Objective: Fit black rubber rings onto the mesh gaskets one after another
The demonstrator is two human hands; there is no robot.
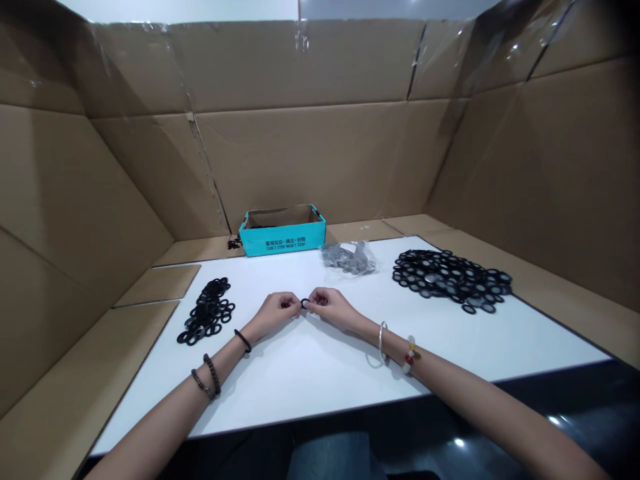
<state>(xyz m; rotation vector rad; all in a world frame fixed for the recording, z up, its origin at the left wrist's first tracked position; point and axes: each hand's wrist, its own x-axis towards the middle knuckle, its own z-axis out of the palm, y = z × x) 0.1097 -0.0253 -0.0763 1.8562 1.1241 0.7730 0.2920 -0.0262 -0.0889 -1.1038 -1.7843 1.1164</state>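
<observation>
A small black ring (305, 303) is held up between my two hands above the middle of the white table. My left hand (280, 311) pinches its left side, fingers curled in. From the other side, my right hand (332, 308) grips it between thumb and forefinger. The fingertips cover part of the ring, and whether a disc sits inside it is too small to tell. To the left lies a pile of black rings (207, 312). A larger heap of black rings with greyish, see-through centres (450, 280) spreads out on the right.
Behind my hands stands a turquoise open box (283, 239) with dark contents. Beside it lies a clear plastic bag (349, 258) of grey pieces. Several black bits (234, 243) rest left of the box. Cardboard walls (310, 153) enclose the white table (310, 387) at the back and sides.
</observation>
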